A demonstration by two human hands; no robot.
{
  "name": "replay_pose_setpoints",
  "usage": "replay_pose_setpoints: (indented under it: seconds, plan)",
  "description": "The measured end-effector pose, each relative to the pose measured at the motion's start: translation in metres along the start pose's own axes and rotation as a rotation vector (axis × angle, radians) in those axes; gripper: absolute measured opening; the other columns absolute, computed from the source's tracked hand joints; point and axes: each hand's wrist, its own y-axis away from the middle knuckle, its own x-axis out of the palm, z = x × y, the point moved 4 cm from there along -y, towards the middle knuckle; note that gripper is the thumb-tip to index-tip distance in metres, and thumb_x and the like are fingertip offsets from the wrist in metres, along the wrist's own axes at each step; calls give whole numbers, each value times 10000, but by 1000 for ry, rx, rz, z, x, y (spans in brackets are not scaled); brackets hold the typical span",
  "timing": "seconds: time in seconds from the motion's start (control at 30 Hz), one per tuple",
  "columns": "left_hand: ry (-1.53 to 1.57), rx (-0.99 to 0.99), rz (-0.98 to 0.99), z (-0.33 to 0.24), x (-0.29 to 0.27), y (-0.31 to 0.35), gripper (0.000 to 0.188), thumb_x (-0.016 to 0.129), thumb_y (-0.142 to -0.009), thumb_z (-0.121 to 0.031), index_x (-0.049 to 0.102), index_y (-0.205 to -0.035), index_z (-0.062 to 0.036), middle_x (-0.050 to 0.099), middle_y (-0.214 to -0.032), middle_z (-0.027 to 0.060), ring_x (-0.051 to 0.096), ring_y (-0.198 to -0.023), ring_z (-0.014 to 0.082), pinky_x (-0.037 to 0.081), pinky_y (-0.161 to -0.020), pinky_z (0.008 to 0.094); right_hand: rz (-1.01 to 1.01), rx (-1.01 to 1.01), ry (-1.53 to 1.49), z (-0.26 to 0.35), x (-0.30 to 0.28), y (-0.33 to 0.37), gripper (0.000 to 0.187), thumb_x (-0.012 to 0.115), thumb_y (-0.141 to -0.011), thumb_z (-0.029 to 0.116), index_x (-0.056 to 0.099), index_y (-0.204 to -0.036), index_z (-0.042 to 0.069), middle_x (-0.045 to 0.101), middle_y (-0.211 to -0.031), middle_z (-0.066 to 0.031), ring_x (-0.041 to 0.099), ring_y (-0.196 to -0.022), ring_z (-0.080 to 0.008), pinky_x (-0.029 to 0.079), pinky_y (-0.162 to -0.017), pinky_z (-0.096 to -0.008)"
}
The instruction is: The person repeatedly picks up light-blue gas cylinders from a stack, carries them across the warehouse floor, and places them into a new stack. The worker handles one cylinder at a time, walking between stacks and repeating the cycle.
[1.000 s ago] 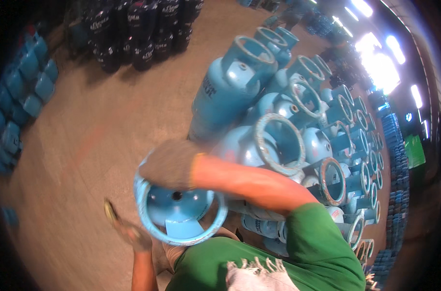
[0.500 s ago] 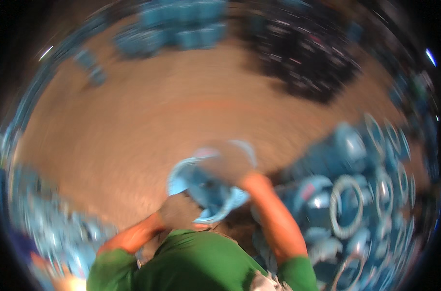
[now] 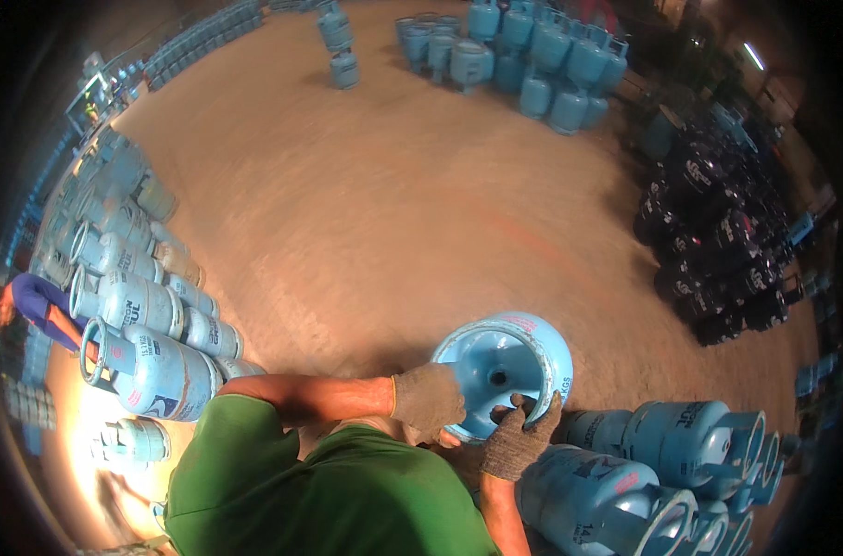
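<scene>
A light-blue gas cylinder [image 3: 557, 357] stands close in front of me, its round collar facing up and the dark valve visible deep inside it. Both my hands wear grey-brown knit gloves. My left hand [image 3: 428, 397] is closed on the left side of the collar, its fingertips partly hidden. At the near right part of the rim, my right hand [image 3: 519, 440] grips the collar with its fingers curled over the edge. The lower body of the cylinder is hidden under its shoulder.
Blue cylinders [image 3: 583, 500] lie stacked at my right, and another stack [image 3: 134, 301] lines the left. A person in dark blue [image 3: 43, 304] bends beside it. Black cylinders [image 3: 718, 241] are piled at the far right; upright blue ones [image 3: 472, 63] stand at the back. Brown floor [image 3: 366, 204] lies between.
My view has swung left and is sharper. My right hand has gone from the collar's far side to its near right rim. The left hand stays at the collar's left.
</scene>
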Motion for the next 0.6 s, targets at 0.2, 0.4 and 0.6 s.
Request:
replay_pose_setpoints:
  seconds: [0.2,0.4,0.6]
  plan:
    - [113,-148,-165,33,-10,12,573,651,-968,-622,821,-923,-77,785,-899,162,761,-828,384,570,-728,530,273,-113,94,24,35,-49,693,537,-950,-89,434,-1629,1,721,-1147,-181,745,-830,-213,632,-727,-349]
    - [299,-374,-276,56,-32,-8,638,606,-1012,-643,801,-875,-51,772,-838,204,762,-774,419,589,-691,550,367,0,311,36,94,-137,704,534,-935,-82,424,-1623,21,707,-1126,-135,714,-858,-197,616,-716,-327]
    - [642,-505,-525,83,-52,-79,574,575,-1074,-556,781,-976,-30,765,-851,250,764,-794,410,586,-730,552,584,-196,455,69,124,-242,470,690,-1051,176,601,-1471,-16,725,-1222,-140,716,-967,-175,595,-826,-344]
